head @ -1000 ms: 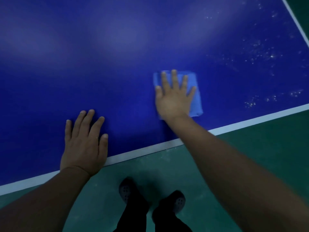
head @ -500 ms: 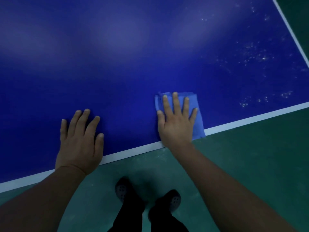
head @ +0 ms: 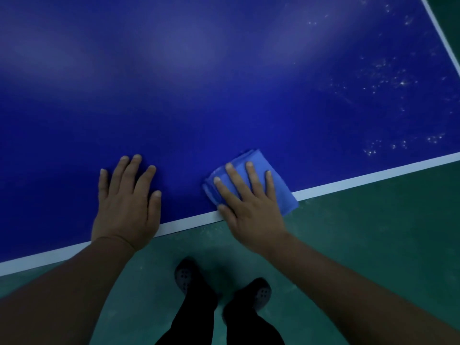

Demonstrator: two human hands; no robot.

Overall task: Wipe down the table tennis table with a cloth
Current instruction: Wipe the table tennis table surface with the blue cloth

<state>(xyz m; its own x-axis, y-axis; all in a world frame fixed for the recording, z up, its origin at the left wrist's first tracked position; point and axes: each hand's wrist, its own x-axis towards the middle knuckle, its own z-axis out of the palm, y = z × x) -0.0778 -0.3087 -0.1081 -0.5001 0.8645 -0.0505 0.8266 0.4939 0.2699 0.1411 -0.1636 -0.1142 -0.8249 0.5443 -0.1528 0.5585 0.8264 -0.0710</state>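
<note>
Head view looks down over the blue table (head: pixel 224 100), its white edge line (head: pixel 189 221) running slantwise from lower left to upper right. The right hand (head: pixel 249 202) lies flat on a folded blue cloth (head: pixel 278 185), fingers straight and a little spread, pressing it onto the table right at the near edge; the grip is a flat press, nothing curled round the fabric. One corner of the cloth overhangs the white line on the right side, and the heel of the hand sits past the edge too. The left hand (head: pixel 127 202) rests palm down on the bare blue surface just left of the cloth, fingers straight and slightly apart, holding nothing, its wrist crossing the white line. The two hands are near each other but apart.

Pale specks (head: pixel 388 80) (dust or droplets, hard to tell) scatter over the far right part of the table, well away from the cloth. Below the edge lies a green floor (head: pixel 373 232), where the person's dark shoes (head: pixel 185 277) and dark trousers (head: pixel 194 317) stand between the two forearms.
</note>
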